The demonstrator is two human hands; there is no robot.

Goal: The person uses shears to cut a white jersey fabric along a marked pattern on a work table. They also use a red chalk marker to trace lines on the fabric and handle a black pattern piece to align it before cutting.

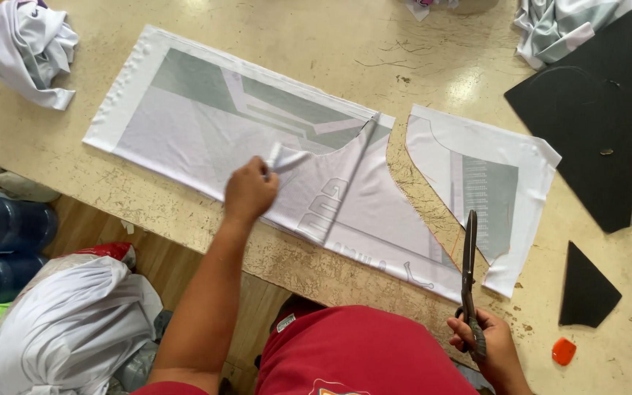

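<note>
Worn beige table (330,44), scratched and stained, fills most of the view; wood floor and bundles of white cloth sit below its near edge at left. Long printed fabric panel (206,121) lies flat, grey and white, long axis running from upper left down to lower right across the table. Left hand (249,192) rests on the panel's middle, fingers pinched shut on a small raised fold of fabric (287,157), lifting it slightly off the surface. Right hand (488,336) is at the near table edge, closed around the handles of scissors (469,263), blades together and pointing away from the person, roughly upright in the view. Scissor tips sit just beside the gap between the panel's cut right end and a separate cut piece (491,194) lying to the right (curved cut line runs between them). Hands are well apart: left is on the panel, right is off its lower right corner, so the panel stretches leftward and away from the scissors. Black pattern board (594,124) lies at far right, a small black triangle (585,289) below it, an orange chalk-like piece (563,351) near the right hand. Crumpled white cloth (27,47) sits at the top left corner. Red shirt (360,351) of the person fills the bottom centre.
</note>
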